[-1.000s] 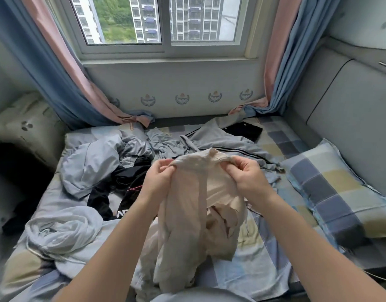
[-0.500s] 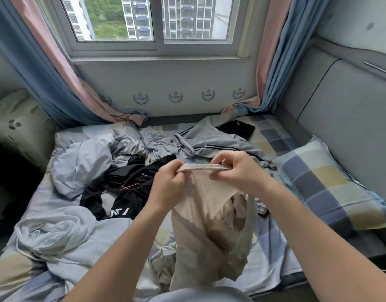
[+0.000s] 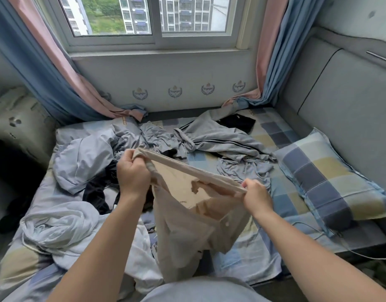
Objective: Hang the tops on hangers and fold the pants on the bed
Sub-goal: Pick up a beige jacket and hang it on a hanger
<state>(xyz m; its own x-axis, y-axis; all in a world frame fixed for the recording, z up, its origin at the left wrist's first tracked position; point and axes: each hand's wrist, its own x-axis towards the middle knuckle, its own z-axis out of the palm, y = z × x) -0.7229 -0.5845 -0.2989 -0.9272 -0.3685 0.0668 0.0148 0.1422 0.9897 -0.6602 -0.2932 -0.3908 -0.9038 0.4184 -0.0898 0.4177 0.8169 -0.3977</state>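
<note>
1. Left hand [image 3: 133, 173]: fingers curled tight round one end of the pants' [image 3: 187, 225] waistband. It is the higher hand, over the clothes pile left of centre.
2. Right hand [image 3: 256, 196]: thumb and fingers pinch the other end of the waistband. It sits lower and nearer the camera.
3. Pants: beige, held up off the bed [image 3: 264, 243] between both hands. The waistband is pulled taut on a slant, high at the left and low at the right. The opening faces the camera and the inside shows. The legs hang bunched toward the bed's near edge. Their lower end is hidden behind the person's torso at the frame bottom.
4. Bed: checked sheet in blue, grey and pale yellow, mostly covered with clothes.
5. Grey striped garment [image 3: 220, 142]: spread crumpled across the far middle of the bed, past the pants.
6. Black garment [image 3: 237, 123]: lies flat near the far edge, just beyond the striped one.
7. Pale blue top [image 3: 83, 158]: heaped at the far left, beside the left hand. A dark garment [image 3: 96, 192] lies below it, partly under the left forearm.
8. White bundle [image 3: 57, 225]: crumpled at the near left, beside the left arm.
9. Pillow [image 3: 331, 184]: checked, at the right edge of the bed, against the grey padded headboard [image 3: 351, 105].
10. Window [image 3: 155, 16]: above the bed's far side. Blue and pink curtains [image 3: 46, 68] hang at both sides, and their ends pool on the bed's far edge.
</note>
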